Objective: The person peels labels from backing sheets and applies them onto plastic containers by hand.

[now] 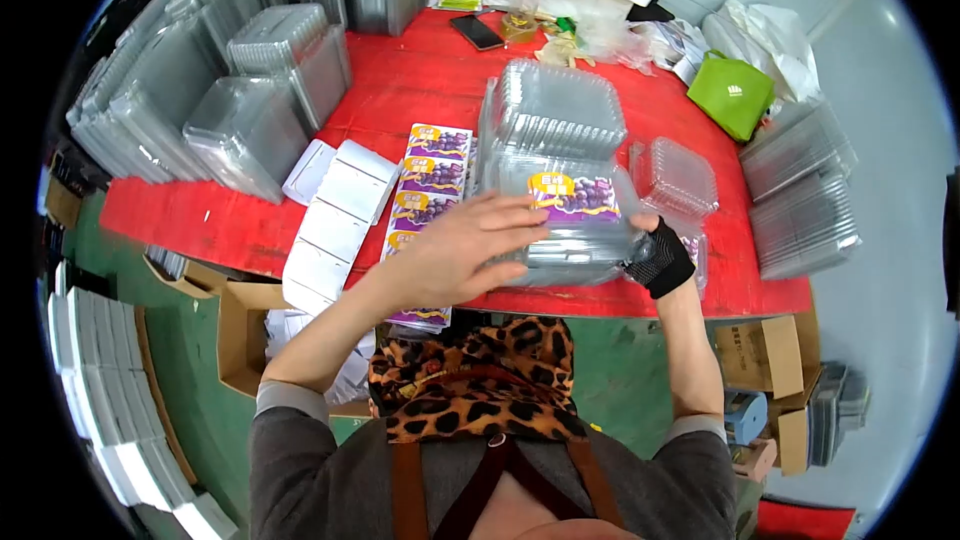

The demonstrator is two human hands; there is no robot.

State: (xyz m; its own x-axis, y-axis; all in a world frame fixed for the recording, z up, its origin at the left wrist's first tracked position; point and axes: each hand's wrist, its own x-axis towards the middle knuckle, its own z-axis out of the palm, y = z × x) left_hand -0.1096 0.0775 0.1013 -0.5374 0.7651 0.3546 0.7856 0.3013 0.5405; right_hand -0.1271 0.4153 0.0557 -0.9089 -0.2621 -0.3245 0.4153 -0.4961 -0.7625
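Note:
A clear plastic clamshell container lies near the front edge of the table, with a purple and yellow grape label on its lid. My left hand is open, its extended fingers over the container's left side and touching the label's left edge. At the right side, my right hand, in a black fingerless glove, grips the container's edge; some fingers are hidden. A strip of grape labels runs along the left, beside white backing paper. Behind the container stand nested clear clamshells.
The table has a red cover. Tall stacks of clear containers fill its left side; more stacks stand at right. A smaller clamshell, green bag, phone and glass bottle are also there.

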